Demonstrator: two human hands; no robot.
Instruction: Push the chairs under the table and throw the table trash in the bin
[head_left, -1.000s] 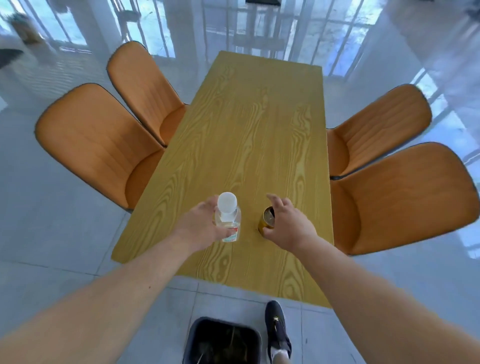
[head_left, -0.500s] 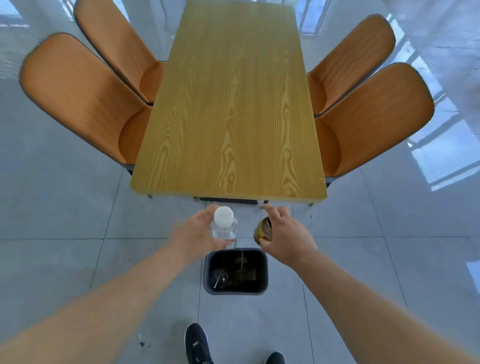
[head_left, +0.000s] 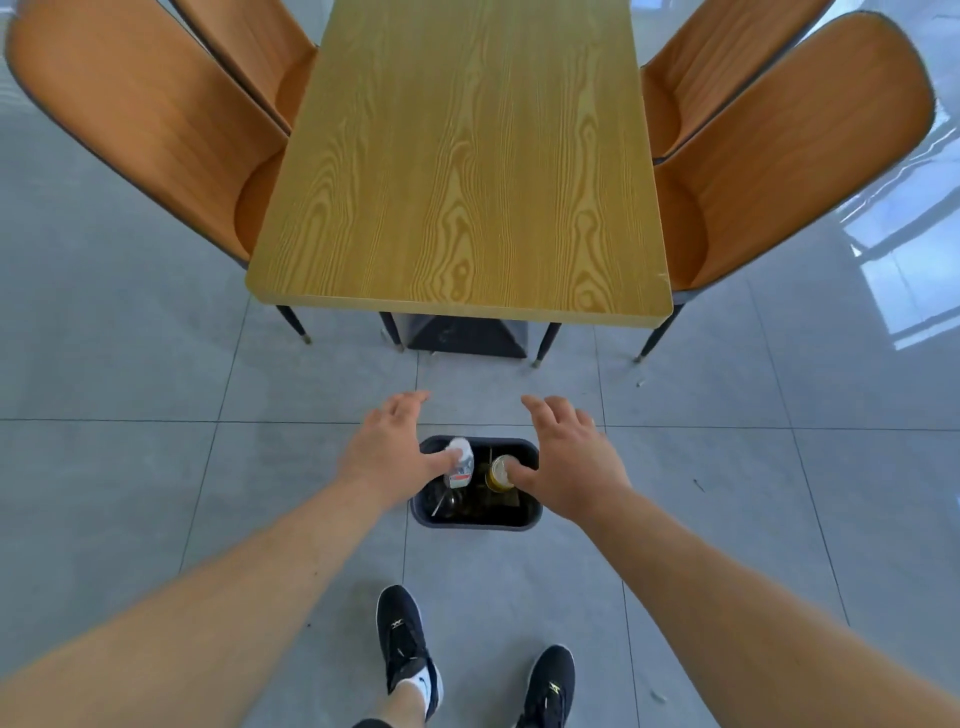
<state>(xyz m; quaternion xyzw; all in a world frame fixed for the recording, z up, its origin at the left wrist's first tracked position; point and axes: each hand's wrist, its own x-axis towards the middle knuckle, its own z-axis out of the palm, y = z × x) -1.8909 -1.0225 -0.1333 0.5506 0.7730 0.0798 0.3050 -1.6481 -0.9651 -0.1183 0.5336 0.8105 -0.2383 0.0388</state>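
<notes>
A black bin stands on the floor in front of the wooden table. A clear plastic bottle with a white cap and a gold can are falling into the bin's mouth, free of my hands. My left hand hovers open over the bin's left rim, fingers spread. My right hand hovers open over its right rim. Two orange chairs sit tucked at the table's left side and two orange chairs at its right.
Older trash lies at the bottom of the bin. My two black shoes stand on the grey tiled floor just behind the bin. The table's dark base is beyond the bin.
I carried the bottle and can from the table to above the bin, then both hands opened and let them go. The two items now drop into the bin.
</notes>
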